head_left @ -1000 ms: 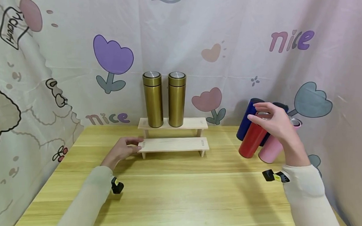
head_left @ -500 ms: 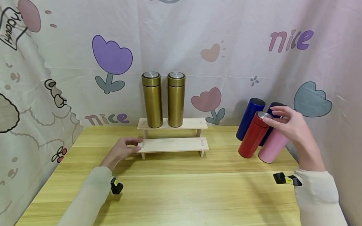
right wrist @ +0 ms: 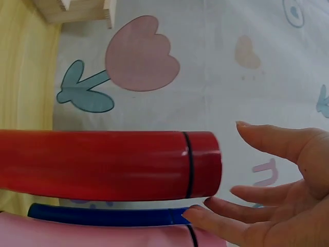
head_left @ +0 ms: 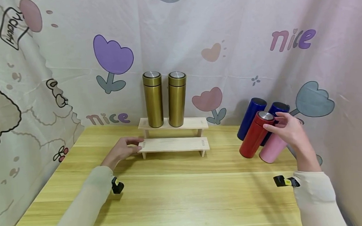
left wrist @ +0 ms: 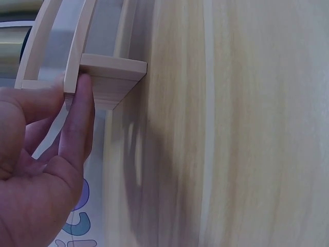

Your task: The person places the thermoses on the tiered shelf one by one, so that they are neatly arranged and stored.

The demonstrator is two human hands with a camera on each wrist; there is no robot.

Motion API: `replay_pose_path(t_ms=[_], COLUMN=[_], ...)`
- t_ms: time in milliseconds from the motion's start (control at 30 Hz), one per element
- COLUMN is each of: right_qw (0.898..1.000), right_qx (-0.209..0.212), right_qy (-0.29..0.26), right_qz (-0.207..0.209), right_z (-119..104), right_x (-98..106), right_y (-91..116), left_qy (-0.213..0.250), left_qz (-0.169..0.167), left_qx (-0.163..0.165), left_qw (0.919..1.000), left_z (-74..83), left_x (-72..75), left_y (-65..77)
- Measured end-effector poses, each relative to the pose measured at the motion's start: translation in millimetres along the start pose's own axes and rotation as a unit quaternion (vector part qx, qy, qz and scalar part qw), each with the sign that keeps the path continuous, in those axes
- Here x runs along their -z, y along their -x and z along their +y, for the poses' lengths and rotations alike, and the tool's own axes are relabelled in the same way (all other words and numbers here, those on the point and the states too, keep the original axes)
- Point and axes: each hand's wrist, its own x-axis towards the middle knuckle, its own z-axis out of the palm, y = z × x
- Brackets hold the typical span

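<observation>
At the left end of a two-step wooden display rack (head_left: 174,145), my left hand (head_left: 121,151) pinches the lower board; the left wrist view shows its thumb (left wrist: 43,103) on one face and fingers on the other. My right hand (head_left: 291,131) is beside the lid of a red thermos (head_left: 252,140), thumb and fingers spread. In the right wrist view a gap shows between thumb and red lid (right wrist: 206,164), while the lower fingers overlap a pink thermos (right wrist: 103,231). Behind the red one stand two blue thermoses (head_left: 250,120), one partly hidden.
Two gold thermoses, the left one (head_left: 154,105) and the right one (head_left: 177,104), stand upright on the rack's upper step. A patterned cloth (head_left: 241,29) hangs behind the wooden table (head_left: 184,200) and along its sides.
My right hand has moved from in front of the red thermos's top to its right side, then slightly back left. The left hand stays on the rack.
</observation>
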Motion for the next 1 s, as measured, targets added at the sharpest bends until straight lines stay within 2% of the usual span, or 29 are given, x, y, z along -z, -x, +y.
replay_pose_path(t_ms=[267, 600, 767, 1000], right_qw=[0.999, 0.998, 0.998, 0.997], right_qx=[-0.026, -0.029, -0.027, -0.019], right_qy=[-0.040, -0.045, -0.053, -0.079], right_qz=[-0.018, -0.032, -0.028, 0.003], right_z=[12, 26, 31, 40], right_x=[-7, -23, -35, -57], right_y=[-6, -13, -15, -15], left_qy=[0.010, 0.024, 0.031, 0.027], left_qz=[0.000, -0.002, -0.005, -0.003], left_qx=[-0.002, 0.001, 0.002, 0.007], left_qw=[0.9999, 0.9997, 0.9995, 0.9996], left_z=[1.2, 2.7, 4.4, 3.1], left_x=[-0.7, -2.8, -2.1, -0.7], left_y=[-1.3, 0.3, 2.3, 2.3])
